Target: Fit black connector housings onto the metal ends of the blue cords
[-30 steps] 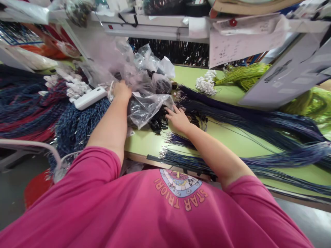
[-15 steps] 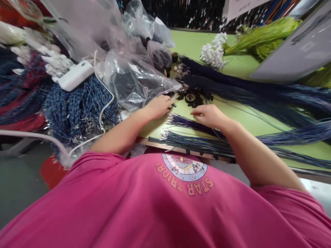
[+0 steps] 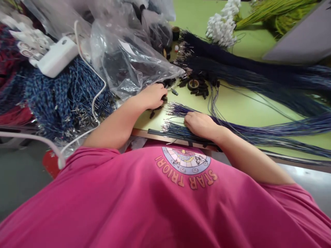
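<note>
My left hand (image 3: 154,95) rests at the edge of a scatter of small black connector housings (image 3: 152,113). Its fingers curl down over some of the dark pieces, and their tips are partly hidden. Over two bundles of thin wires lies my right hand (image 3: 198,124), fingers bent and closed at the wires. The purple-blue bundle (image 3: 177,109) runs under its far side, the blue-green bundle (image 3: 172,127) under its near side; both have bare metal ends pointing left. A single dark connector (image 3: 174,92) sits between the hands. Behind it are more black housings (image 3: 200,92) and a tape roll (image 3: 193,84).
A clear plastic bag (image 3: 121,65) slumps beyond my left hand. Large dark wire bundles (image 3: 232,65) stretch across the green table (image 3: 152,122). A white box (image 3: 58,57) with a cable tops twisted blue wires (image 3: 69,93) at left. White connectors (image 3: 222,26) lie at the back.
My right hand has come nearer and down onto the wire bundles from beside the black housings. My left hand has drawn slightly left, its fingers more curled. The view has tilted downward.
</note>
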{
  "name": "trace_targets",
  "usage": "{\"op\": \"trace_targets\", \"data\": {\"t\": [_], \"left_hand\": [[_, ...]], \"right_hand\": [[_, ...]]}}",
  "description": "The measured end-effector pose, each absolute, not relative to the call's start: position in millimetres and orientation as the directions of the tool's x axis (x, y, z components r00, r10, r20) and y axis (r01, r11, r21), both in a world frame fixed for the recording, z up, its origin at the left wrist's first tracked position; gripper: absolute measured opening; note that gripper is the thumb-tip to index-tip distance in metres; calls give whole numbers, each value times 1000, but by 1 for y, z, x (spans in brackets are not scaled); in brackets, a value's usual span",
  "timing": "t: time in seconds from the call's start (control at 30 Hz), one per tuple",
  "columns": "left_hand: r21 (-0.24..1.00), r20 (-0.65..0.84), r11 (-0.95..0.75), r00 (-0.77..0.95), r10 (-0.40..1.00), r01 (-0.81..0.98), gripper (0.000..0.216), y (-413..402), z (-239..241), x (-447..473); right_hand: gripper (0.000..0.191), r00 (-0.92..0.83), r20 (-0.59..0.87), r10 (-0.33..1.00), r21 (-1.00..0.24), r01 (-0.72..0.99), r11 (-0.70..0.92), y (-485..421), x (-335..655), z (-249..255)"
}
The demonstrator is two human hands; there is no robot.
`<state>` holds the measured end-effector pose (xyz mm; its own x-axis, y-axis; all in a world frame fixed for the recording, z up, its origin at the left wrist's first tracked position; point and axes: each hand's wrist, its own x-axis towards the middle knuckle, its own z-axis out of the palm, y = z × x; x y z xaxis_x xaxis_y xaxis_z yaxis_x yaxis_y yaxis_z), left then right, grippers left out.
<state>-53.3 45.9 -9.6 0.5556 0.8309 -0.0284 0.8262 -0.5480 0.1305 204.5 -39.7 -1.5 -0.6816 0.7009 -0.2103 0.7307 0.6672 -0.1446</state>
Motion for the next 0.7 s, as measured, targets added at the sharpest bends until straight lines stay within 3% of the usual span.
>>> {"op": "trace_targets", "data": {"t": [0.2,0.3,0.4,0.5,0.6,0.7], "left_hand": [[208,7,-575,586,810,791,20,41,5,-51],[306,58,-562,574,817,769,18,35,16,-46],[510,91,-462,488,868,726,17,21,31,-33],[790,7,-256,410,912,557,17,5,43,-14],[963,-77,-29,376,923,268,17,-5,37,2],[986,-158,165,307,938,6,16,-4,16,8]], "right_hand": [[15,-620,-173,766,-518,719,465,-30,221,21],[21,-704,-186,685,-630,621,467,-30,214,32],[39,-816,-159,556,-647,511,566,-35,195,37],[28,-863,-50,503,-690,394,607,-40,184,33],[19,-722,89,686,-800,359,482,-37,189,25],[16,-408,144,902,-849,418,324,-30,202,16]]}}
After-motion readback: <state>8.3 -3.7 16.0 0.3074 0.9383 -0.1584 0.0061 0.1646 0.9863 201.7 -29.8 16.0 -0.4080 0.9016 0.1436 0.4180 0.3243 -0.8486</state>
